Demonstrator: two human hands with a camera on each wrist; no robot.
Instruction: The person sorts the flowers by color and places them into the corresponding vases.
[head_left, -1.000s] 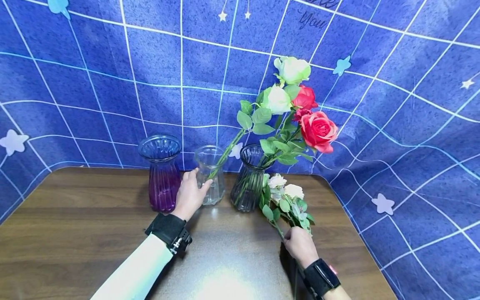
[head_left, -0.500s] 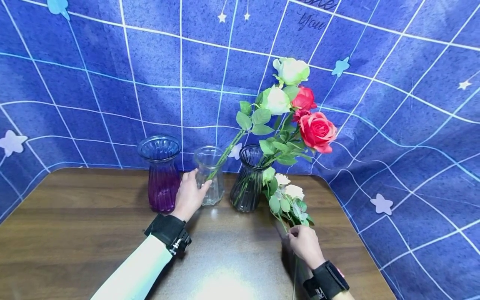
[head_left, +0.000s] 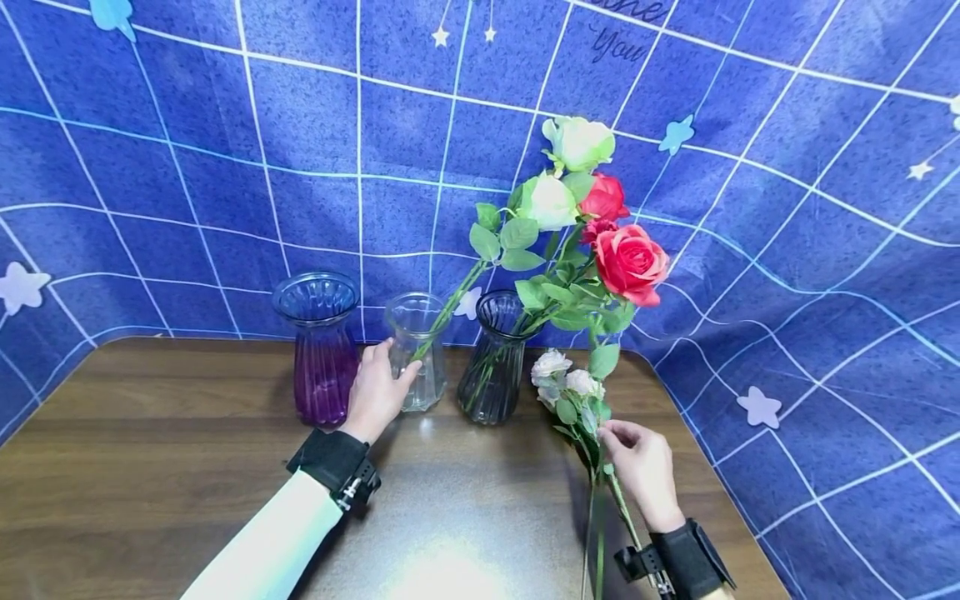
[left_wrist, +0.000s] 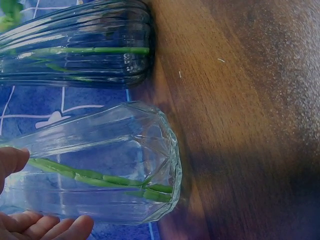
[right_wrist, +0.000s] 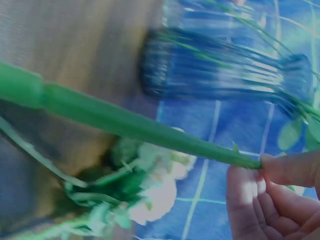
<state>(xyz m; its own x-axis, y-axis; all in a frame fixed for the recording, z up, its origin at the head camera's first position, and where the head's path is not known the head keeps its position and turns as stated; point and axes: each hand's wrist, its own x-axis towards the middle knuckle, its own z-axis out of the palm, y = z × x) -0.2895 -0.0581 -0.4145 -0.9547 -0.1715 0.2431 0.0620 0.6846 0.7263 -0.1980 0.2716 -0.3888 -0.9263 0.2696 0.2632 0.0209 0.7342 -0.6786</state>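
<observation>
Brown wood-grain table [head_left: 187,467], bright glare patch at near edge. Blue cloth [head_left: 300,125] hangs behind and along the right side: white grid lines, pale stars [head_left: 759,407], dark script at top with "You" legible.

Three vases stand upright in a row toward the back of the table. Purple vase [head_left: 326,379] at left, blue at its rim. Clear vase [head_left: 429,387] in the middle, dark vase [head_left: 491,383] to its right. White roses [head_left: 549,202], green-tinged, lean right out of the clear vase, stems inside it. Red roses [head_left: 632,265] lean right from the dark vase, overlapping the white ones in the head view. White flowers [head_left: 583,383] with leaves lie on the table, right of the dark vase.

Left hand [head_left: 378,392]: partly open, grasping the clear vase, thumb one side, fingers the other. Black strap [head_left: 330,458] on wrist, white sleeve [head_left: 262,546] below.

Right hand [head_left: 641,467]: closed to a pinch, thumb and fingers on a thick green stem [right_wrist: 135,124], beside the white flowers, above the table. Stem runs toward the near edge; which bloom it carries, can't tell. Black strap on this wrist too. Right wrist view blurry.
</observation>
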